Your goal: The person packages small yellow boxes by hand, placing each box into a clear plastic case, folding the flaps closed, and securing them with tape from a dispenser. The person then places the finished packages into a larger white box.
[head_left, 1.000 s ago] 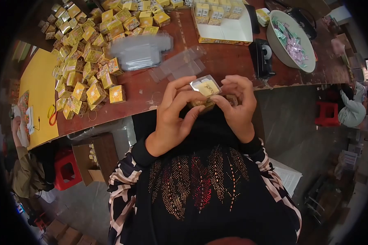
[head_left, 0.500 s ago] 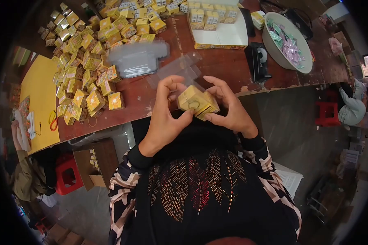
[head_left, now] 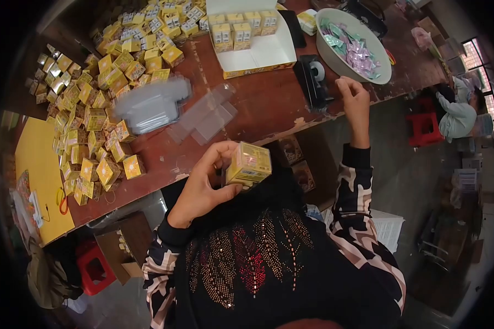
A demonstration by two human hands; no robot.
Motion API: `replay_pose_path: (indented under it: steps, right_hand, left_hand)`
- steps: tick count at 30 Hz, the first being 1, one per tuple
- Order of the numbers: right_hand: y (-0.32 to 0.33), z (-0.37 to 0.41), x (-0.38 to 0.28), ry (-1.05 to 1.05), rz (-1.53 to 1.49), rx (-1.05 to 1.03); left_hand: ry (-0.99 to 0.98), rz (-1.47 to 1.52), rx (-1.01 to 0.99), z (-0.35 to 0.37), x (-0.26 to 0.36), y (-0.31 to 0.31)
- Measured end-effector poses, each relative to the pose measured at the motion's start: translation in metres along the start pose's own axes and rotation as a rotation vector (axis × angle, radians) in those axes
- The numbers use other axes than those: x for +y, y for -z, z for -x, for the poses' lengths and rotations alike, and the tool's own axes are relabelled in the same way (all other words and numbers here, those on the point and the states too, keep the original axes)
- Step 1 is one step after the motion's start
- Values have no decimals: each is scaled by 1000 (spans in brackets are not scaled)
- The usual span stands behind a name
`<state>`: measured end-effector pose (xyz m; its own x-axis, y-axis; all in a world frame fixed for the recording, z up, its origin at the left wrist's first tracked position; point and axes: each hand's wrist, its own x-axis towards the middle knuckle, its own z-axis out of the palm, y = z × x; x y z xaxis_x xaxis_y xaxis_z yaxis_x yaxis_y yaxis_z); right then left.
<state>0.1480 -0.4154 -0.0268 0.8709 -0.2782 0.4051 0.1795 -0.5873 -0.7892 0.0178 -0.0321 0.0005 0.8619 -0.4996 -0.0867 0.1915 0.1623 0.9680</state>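
Note:
My left hand [head_left: 203,183] grips a small yellow box [head_left: 249,163] in a clear plastic sleeve, in front of my chest near the table's front edge. To the right, my right hand [head_left: 354,96] is raised beside the black tape dispenser [head_left: 313,82], thumb and fingertips pressed together; anything between them is too small to make out. Flat clear plastic sleeves [head_left: 214,118] lie on the table beyond the held box, beside a stack of clear plastic [head_left: 148,107].
Many yellow boxes [head_left: 96,118] are heaped at the left. An open carton [head_left: 263,60] holds several boxes. A bowl [head_left: 387,71] of small packets stands at the right. A person [head_left: 456,112] sits at the far right near a red stool [head_left: 422,126].
My right hand has let go of the box and moved right and up to the tape dispenser. My left hand still holds the box. The view has shifted.

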Motion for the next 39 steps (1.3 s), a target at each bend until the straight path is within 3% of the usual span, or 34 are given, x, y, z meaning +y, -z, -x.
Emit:
replay_pose_path:
  steps: [1, 3, 9, 13, 18, 25, 27, 31, 33, 34, 36, 38, 39]
  right_hand:
    - [3, -6, 13, 5, 2, 0]
    - [5, -11, 21, -239, -9, -273]
    - [6, -9, 28, -418, -126, -378]
    - [5, -6, 28, -405, -238, -369]
    - [6, 9, 2, -451, -469, -142]
    - [2, 48, 43, -449, -448, -203]
    - [-10, 55, 48, -403, -547, -81]
    - [-17, 55, 51, -304, -544, -42]
    - [-16, 57, 56, -199, -383, 3]
    - [-12, 58, 50, -201, -391, -15]
    - [-3, 61, 26, -119, -121, 48]
    - [-11, 72, -23, -69, -270, 67]
    - [-12, 78, -49, -115, -396, -26]
  left_hand:
    - [-2, 35, 5, -1, 0, 0]
    - [-2, 72, 12, -2, 1, 0]
    - [21, 87, 11, -1, -2, 2]
    - [18, 89, 9, -2, -3, 4]
    - [31, 138, 30, -2, -4, 4]
    - [-5, 259, 84, -1, -7, 5]
    - [-10, 311, 81, -2, -6, 4]
    - [-29, 361, 108, -3, -4, 2]
    - [-40, 361, 128, -3, -4, 1]
    - [-60, 298, 149, -3, -4, 0]
    - [-84, 229, 214, -2, -5, -1]
    - [-148, 121, 309, -1, -7, -7]
    - [-178, 71, 327, -2, -7, -8]
